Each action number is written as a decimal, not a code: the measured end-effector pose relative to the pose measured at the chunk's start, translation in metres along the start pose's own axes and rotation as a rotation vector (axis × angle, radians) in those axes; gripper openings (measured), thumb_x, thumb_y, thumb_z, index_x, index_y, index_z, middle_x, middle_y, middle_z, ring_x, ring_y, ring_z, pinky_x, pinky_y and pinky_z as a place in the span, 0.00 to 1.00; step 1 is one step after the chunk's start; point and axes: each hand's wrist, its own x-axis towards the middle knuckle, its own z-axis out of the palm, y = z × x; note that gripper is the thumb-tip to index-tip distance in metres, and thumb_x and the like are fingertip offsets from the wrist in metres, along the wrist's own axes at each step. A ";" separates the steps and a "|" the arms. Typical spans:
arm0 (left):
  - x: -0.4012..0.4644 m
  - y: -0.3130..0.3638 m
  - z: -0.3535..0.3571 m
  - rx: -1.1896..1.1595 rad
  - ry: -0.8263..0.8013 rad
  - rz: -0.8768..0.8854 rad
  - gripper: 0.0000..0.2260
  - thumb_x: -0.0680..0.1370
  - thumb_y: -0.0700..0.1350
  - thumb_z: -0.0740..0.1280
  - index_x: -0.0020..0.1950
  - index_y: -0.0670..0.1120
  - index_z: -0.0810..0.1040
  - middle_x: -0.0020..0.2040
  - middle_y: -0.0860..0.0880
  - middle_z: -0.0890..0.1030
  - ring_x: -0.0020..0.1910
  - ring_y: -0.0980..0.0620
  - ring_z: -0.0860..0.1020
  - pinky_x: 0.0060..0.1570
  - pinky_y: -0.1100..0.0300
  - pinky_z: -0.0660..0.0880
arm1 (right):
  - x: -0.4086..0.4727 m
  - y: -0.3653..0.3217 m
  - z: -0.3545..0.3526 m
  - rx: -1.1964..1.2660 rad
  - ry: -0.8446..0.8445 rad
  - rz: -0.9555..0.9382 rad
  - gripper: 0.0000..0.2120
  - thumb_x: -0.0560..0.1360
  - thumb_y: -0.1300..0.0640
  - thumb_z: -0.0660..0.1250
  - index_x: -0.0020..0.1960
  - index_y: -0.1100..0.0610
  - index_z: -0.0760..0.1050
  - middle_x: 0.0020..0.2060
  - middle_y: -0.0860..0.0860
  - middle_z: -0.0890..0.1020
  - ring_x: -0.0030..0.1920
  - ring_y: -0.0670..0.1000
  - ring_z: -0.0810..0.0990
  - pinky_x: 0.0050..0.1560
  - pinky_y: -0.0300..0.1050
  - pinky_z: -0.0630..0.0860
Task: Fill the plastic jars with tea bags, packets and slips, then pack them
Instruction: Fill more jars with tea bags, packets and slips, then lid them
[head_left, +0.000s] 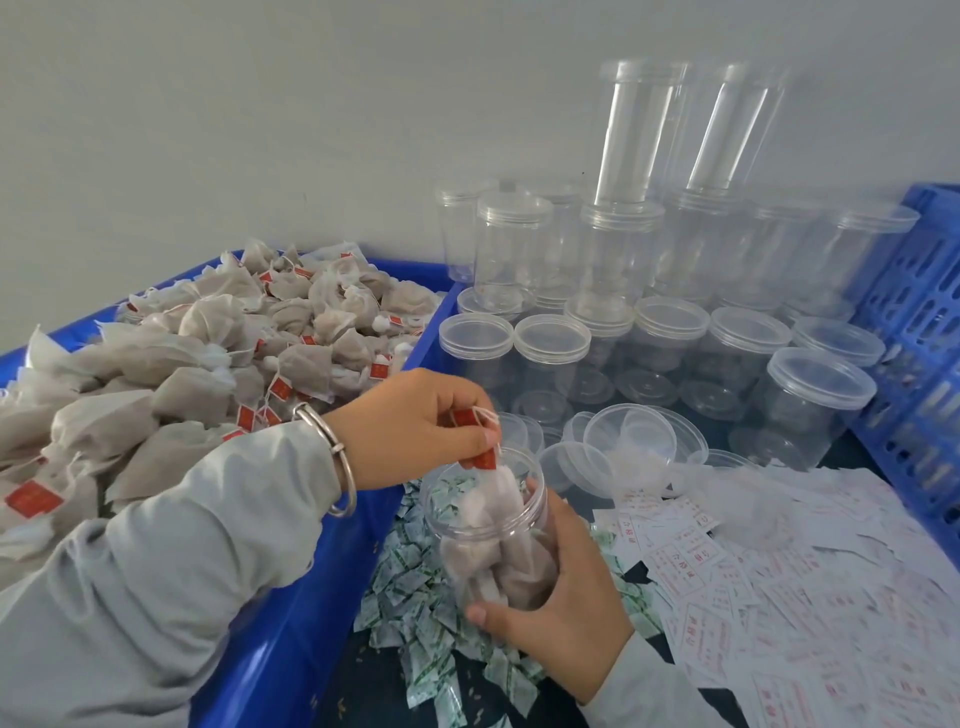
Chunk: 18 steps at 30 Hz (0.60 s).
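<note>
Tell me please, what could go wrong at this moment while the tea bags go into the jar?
1. The left hand pinches tea bags by their red tags, so a string might slip and drop one beside the jar.
2. The right hand holds the jar tilted; a loose grip could spill bags onto the green packets.

Head view: single wide-angle camera, worn by the person, facing forward and down, close above both hands; wall (260, 130) fills the upper frame.
</note>
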 end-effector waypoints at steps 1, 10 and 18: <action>0.000 0.000 -0.002 0.012 0.007 -0.005 0.07 0.75 0.40 0.67 0.40 0.49 0.81 0.37 0.54 0.84 0.40 0.55 0.82 0.51 0.56 0.78 | 0.000 0.001 0.000 -0.002 0.001 0.002 0.41 0.53 0.51 0.80 0.63 0.40 0.66 0.60 0.43 0.75 0.58 0.35 0.75 0.52 0.24 0.70; -0.001 -0.007 -0.014 0.098 0.003 -0.023 0.10 0.71 0.35 0.70 0.39 0.51 0.81 0.36 0.57 0.82 0.33 0.59 0.77 0.40 0.68 0.75 | 0.000 0.005 0.001 0.019 0.008 0.007 0.42 0.54 0.52 0.80 0.64 0.40 0.66 0.61 0.43 0.75 0.60 0.37 0.75 0.54 0.26 0.70; -0.004 -0.005 -0.017 -0.005 -0.115 0.003 0.07 0.71 0.48 0.73 0.47 0.50 0.81 0.36 0.48 0.82 0.34 0.52 0.79 0.40 0.56 0.77 | 0.000 0.007 0.001 0.034 0.005 0.013 0.42 0.55 0.54 0.80 0.63 0.39 0.65 0.60 0.40 0.75 0.59 0.36 0.75 0.53 0.26 0.71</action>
